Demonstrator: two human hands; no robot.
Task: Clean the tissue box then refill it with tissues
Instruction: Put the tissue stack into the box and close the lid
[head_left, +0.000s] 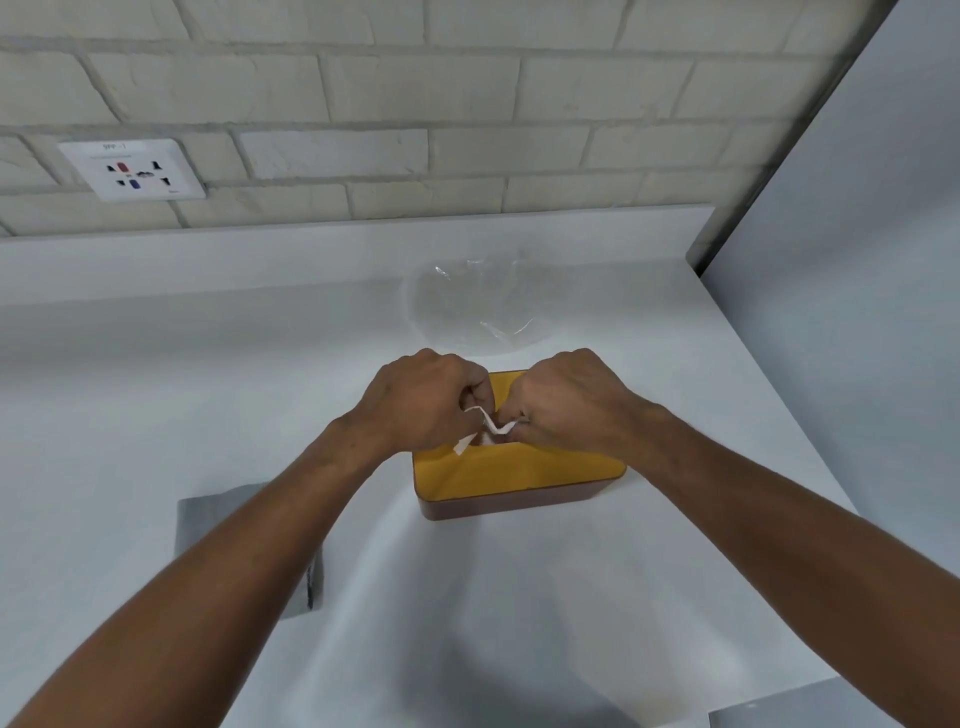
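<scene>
A tissue box (519, 475) with a yellow lid and brown sides stands on the white counter (156, 389), near its middle. A white tissue (488, 423) sticks up out of the slot in the lid. My left hand (421, 402) and my right hand (569, 400) are both over the far half of the lid, fingers curled, each pinching one end of that tissue. The slot itself is mostly hidden behind my fingers.
A crumpled clear plastic wrapper (478, 306) lies on the counter just behind the box. A grey cloth (218, 519) lies at the front left, partly under my left forearm. A wall socket (132, 169) sits on the brick wall. A grey panel (841, 234) bounds the right side.
</scene>
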